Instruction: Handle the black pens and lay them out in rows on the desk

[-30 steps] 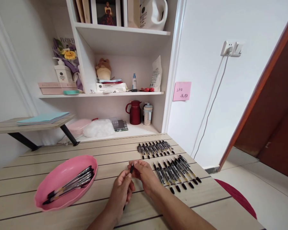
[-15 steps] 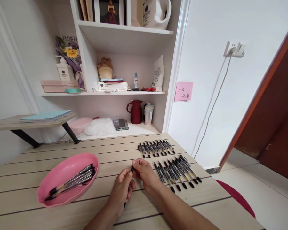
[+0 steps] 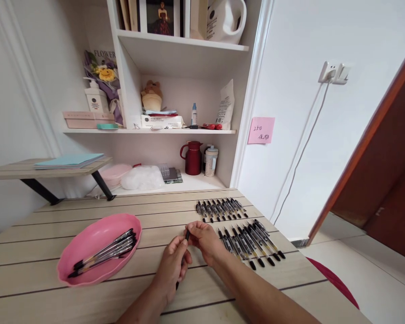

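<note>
A black pen (image 3: 187, 234) runs between my two hands above the middle of the table. My left hand (image 3: 173, 261) is closed around its barrel, and a dark end pokes out below the palm. At the upper end, my right hand (image 3: 202, 238) pinches the pen with thumb and fingers; most of the barrel is hidden. Right of my hands lies a row of pens (image 3: 246, 240) with black caps beside their near ends. Behind it is a second row of pens (image 3: 219, 209). To the left, a pink bowl (image 3: 99, 231) holds several pens (image 3: 104, 254).
A small raised stand (image 3: 70, 171) with blue paper (image 3: 69, 160) occupies the table's back left. Shelves behind hold a red jug (image 3: 193, 158), a cup (image 3: 210, 162) and a plastic bag (image 3: 142, 178). A pink note (image 3: 261, 130) is on the wall; a red stool (image 3: 334, 279) stands at right.
Both hands keep their hold on the pen and stay almost in place. The view has shifted slightly, so the surroundings sit a little further right.
</note>
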Motion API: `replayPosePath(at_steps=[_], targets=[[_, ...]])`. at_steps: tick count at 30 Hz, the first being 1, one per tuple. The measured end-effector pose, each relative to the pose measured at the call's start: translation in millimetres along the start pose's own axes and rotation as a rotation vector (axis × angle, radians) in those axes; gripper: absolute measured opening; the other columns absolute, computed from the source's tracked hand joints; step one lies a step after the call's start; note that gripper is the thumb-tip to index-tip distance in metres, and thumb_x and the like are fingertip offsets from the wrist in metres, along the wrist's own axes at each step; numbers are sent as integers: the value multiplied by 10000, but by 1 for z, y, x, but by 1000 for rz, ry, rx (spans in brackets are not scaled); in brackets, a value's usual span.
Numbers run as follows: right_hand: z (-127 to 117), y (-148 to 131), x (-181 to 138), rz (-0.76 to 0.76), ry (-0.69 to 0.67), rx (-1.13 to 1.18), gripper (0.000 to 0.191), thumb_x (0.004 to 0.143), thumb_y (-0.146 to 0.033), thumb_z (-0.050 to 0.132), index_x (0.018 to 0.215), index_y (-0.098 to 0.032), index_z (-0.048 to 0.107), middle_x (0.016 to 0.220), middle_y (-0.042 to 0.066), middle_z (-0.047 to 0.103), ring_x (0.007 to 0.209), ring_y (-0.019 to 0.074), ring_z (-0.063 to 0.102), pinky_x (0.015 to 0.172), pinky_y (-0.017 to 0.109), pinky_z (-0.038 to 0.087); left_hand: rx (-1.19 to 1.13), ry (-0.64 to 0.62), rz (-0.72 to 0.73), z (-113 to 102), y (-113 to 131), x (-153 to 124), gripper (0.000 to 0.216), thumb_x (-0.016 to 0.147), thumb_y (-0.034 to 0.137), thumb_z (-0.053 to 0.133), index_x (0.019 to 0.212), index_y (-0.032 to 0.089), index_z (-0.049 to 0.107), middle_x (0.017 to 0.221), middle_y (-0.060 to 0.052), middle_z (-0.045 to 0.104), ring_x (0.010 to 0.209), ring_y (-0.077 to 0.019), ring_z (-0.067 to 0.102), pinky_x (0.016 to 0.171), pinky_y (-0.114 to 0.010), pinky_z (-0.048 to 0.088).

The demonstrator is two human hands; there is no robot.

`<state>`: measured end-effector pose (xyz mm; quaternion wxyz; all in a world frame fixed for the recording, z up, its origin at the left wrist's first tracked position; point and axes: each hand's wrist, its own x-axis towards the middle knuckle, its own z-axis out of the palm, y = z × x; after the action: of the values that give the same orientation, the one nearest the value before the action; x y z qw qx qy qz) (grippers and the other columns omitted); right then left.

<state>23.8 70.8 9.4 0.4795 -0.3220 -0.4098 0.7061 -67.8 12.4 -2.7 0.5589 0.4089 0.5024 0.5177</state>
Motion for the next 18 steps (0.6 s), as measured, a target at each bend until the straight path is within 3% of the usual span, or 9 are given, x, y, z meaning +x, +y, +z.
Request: replayPosePath(at_steps=[4, 7, 13, 18], targets=[[-10, -11, 17, -96, 43, -30, 305, 625, -410, 629, 772, -156, 548, 700, 24, 612, 597, 97, 559, 529, 202, 431, -10, -30, -9, -3, -2, 2, 313, 723, 476, 488, 853, 193, 461, 511, 80, 461, 276, -6, 240, 287, -140, 113], [-28, -24, 39, -197, 251, -477, 277, 710, -407, 512, 817, -154, 546, 708, 33, 621, 593, 101, 568, 537, 211, 448, -31, -29, -11, -5, -3, 3, 306, 738, 464, 475, 870, 189, 468, 521, 78, 461, 282, -2, 231, 290, -139, 116], [-64, -33, 68, -201, 346, -864, 151, 638, -276, 550, 676, -137, 595, 510, 7, 578, 489, 122, 533, 456, 201, 381, -38, -28, -21, -5, -3, 3, 296, 752, 461, 454, 873, 191, 468, 525, 77, 468, 281, -1, 233, 294, -140, 118], [-68, -27, 73, -187, 347, -1190, 152, 605, -138, 538, 696, -159, 658, 636, 43, 656, 684, 161, 601, 581, 203, 396, -35, -41, -22, -6, -3, 3, 305, 740, 466, 470, 866, 188, 472, 524, 75, 468, 286, -2, 246, 296, -141, 120]])
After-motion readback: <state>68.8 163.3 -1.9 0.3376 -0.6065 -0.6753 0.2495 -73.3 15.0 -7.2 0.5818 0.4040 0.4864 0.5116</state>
